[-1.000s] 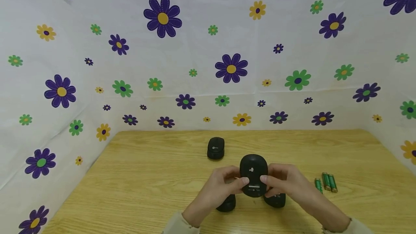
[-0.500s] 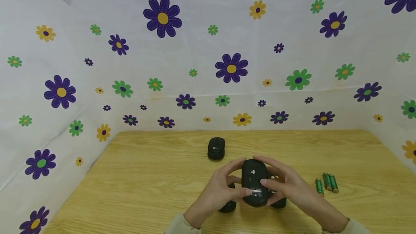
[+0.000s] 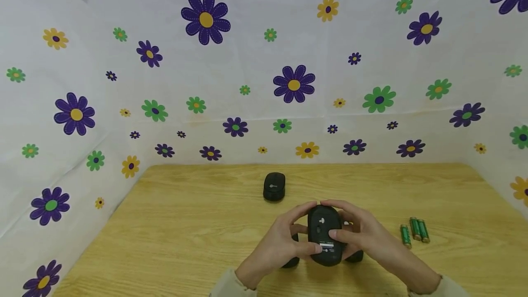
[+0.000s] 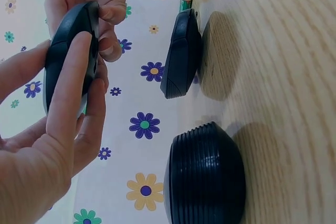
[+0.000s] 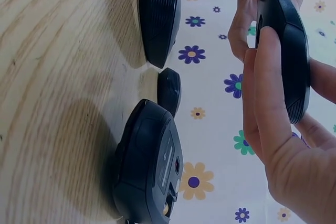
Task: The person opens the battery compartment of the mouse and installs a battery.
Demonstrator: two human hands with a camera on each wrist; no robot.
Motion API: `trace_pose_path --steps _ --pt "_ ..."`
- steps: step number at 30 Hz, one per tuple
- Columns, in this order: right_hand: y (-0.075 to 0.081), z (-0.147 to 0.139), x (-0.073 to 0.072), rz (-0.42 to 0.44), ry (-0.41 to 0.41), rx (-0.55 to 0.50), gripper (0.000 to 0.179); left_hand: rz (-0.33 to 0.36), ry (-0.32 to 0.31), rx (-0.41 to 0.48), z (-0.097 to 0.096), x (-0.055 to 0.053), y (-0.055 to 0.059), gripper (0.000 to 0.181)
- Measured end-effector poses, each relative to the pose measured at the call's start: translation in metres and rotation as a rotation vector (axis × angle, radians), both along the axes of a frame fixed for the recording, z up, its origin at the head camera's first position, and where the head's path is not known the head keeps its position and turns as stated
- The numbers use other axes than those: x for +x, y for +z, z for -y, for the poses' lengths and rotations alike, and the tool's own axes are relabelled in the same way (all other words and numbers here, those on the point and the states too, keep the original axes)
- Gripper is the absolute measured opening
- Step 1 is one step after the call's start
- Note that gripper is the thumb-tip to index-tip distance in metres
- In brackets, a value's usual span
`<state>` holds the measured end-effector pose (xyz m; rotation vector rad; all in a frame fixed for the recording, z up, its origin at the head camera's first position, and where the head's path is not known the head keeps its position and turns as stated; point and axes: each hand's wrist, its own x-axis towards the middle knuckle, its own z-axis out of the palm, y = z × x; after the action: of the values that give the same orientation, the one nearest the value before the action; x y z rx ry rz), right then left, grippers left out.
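Note:
Both hands hold a black computer mouse [image 3: 323, 218] up off the table, its underside with a white label turned toward the head camera. My left hand [image 3: 277, 238] has its thumb on the underside near the lower end. The right hand's [image 3: 368, 229] thumb presses the underside higher up, and both index fingers reach the top end. Below, a second mouse [image 4: 207, 177] sits on the left, mostly covered by the left hand in the head view. A third mouse [image 5: 144, 156] lies underside up beneath the right hand, with an open recess at its near end in the right wrist view.
Another black mouse [image 3: 274, 187] stands farther back on the wooden table [image 3: 198, 223]. Three green batteries [image 3: 416, 230] lie to the right of the right hand. A white flower-print cloth [image 3: 247, 63] surrounds the back and sides.
The held mouse has come down slightly and its underside shows more fully. Both index fingers have moved up to its top end, while the left thumb has slid lower.

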<state>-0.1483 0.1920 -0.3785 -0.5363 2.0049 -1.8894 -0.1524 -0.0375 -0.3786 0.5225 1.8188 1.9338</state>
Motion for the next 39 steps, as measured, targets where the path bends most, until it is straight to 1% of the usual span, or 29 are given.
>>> trace_pose_path --steps 5,12,16,21,25,32,39 --pt "0.001 0.001 0.000 0.000 -0.006 0.006 0.060 0.008 -0.008 0.006 -0.001 0.000 0.000 0.076" --pt "0.002 0.002 0.001 -0.005 -0.002 0.005 0.057 -0.007 -0.019 -0.006 -0.001 0.001 0.000 0.077" --pt "0.002 0.003 0.001 -0.011 0.010 -0.004 0.055 -0.003 -0.016 -0.011 0.000 0.001 0.001 0.077" --pt "0.004 0.003 0.001 -0.030 0.009 0.027 0.055 0.006 -0.012 0.001 0.000 0.001 0.002 0.078" --pt "0.007 0.003 0.000 -0.039 0.017 0.032 0.054 0.016 -0.008 0.010 0.000 0.001 0.002 0.079" --pt "0.010 0.005 -0.002 -0.091 0.025 0.051 0.054 0.045 0.015 0.029 0.003 0.000 0.000 0.076" --pt "0.011 0.007 -0.003 -0.161 -0.026 0.087 0.052 0.043 0.010 0.046 0.002 -0.001 0.000 0.078"
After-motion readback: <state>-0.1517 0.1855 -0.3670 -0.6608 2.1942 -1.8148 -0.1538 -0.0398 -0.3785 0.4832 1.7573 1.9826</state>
